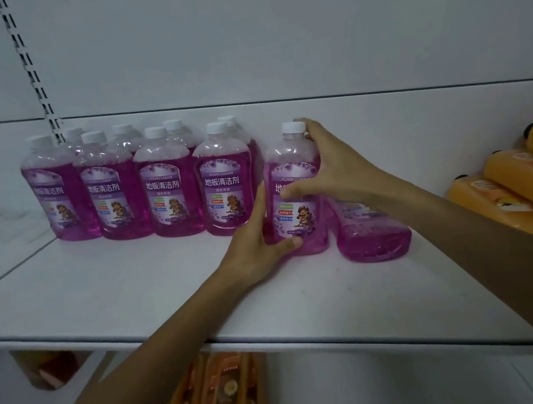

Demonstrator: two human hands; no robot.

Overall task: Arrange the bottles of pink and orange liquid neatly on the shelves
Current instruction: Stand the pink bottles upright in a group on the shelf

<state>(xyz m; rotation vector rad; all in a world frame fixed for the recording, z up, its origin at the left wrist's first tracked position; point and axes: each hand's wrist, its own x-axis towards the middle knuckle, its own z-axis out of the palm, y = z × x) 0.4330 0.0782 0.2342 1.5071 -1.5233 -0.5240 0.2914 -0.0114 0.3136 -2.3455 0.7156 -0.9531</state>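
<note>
- Hands at work on a white shelf (98, 289): both grip one upright pink bottle (295, 197) with a white cap and a purple "FLOOR CLEANER" label.
- The left hand (258, 248) wraps the bottle's lower left side, thumb across the base of the label; the right hand (332, 164) clasps its shoulder and neck from the right, thumb on the label's front.
- The held bottle stands on the shelf just right of a double row of pink bottles (165, 182), four in front and four behind, all upright with labels forward.
- Another pink bottle (374, 237) lies on its side just right of the held one, partly hidden by the right wrist.
- Orange bottles (531, 179) lie stacked at the shelf's right end, well apart from the pink row.
- More orange bottles (212, 403) lie flat on the lower shelf (357, 402) beneath.
</note>
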